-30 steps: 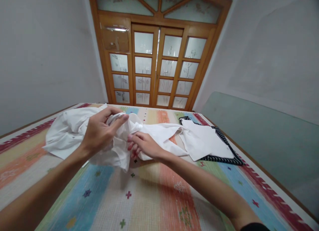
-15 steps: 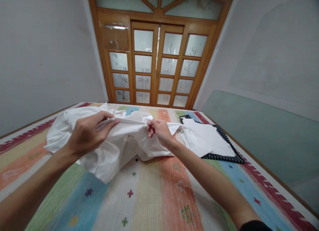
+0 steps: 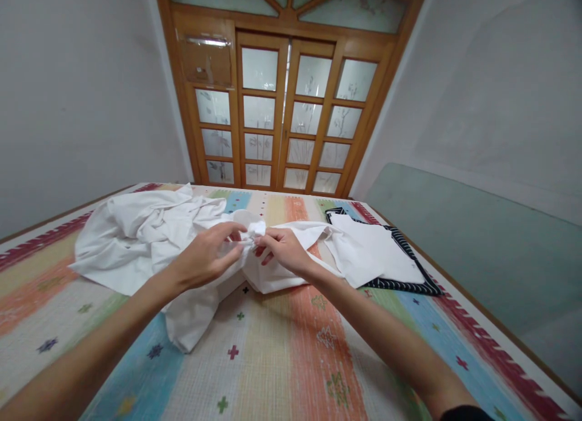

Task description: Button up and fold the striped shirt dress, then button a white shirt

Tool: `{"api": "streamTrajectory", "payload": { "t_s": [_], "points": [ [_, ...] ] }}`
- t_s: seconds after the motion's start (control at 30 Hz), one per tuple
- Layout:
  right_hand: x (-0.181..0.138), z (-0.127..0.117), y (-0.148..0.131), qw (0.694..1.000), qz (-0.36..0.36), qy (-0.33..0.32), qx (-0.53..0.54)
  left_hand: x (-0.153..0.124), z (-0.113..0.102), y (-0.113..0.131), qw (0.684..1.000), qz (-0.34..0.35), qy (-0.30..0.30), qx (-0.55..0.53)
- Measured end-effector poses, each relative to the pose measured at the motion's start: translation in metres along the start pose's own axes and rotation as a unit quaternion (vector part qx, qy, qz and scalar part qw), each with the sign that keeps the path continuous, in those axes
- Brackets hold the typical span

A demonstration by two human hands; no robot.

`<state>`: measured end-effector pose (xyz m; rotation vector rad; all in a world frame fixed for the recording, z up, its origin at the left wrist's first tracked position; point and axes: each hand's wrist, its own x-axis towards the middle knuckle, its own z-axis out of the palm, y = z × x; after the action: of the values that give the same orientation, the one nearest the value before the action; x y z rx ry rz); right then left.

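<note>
A crumpled white shirt point(image 3: 150, 233) spreads across the middle and left of the patterned cloth, a long part of it reaching right. My left hand point(image 3: 211, 251) is closed at a bunched part of the shirt, thumb and forefinger on the fabric. Right beside it, my right hand point(image 3: 284, 249) pinches the same bunch, slightly raised. The two sets of fingertips almost meet, and the fabric between them is partly hidden. One loose flap hangs down below my left wrist.
A flat folded white cloth point(image 3: 382, 245) lies on a black-and-white striped piece point(image 3: 409, 251) to the right, overlapped by the shirt's end. The multicoloured patterned cloth point(image 3: 268, 360) covers the surface. A pale green panel point(image 3: 477, 239) stands along the right side; wooden glazed doors point(image 3: 282, 106) stand behind.
My left hand has let go of the stretched edge farther left and moved right to meet my right hand. The shirt's left part has dropped flat. My right hand shifted slightly left.
</note>
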<state>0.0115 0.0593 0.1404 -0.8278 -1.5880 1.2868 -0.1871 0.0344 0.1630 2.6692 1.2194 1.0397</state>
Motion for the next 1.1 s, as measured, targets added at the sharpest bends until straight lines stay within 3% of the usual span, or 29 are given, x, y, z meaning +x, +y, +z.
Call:
{"api": "streamTrajectory", "payload": {
  "t_s": [0.23, 0.63, 0.83, 1.1],
  "points": [
    [-0.003, 0.003, 0.001, 0.998, -0.028, 0.057, -0.005, 0.001, 0.019, 0.015, 0.994, -0.061, 0.076, -0.042],
    [0.002, 0.003, 0.005, 0.993, -0.061, 0.101, -0.002, -0.001, 0.039, 0.015, 0.989, -0.057, 0.105, -0.092],
    [-0.001, 0.0, 0.015, 0.998, 0.002, 0.041, 0.044, -0.004, 0.045, 0.013, 0.968, -0.135, 0.1, -0.188],
    [-0.003, 0.002, 0.03, 0.998, -0.021, 0.003, 0.061, -0.008, 0.054, 0.008, 0.919, -0.197, 0.108, -0.324]
  ]
}}
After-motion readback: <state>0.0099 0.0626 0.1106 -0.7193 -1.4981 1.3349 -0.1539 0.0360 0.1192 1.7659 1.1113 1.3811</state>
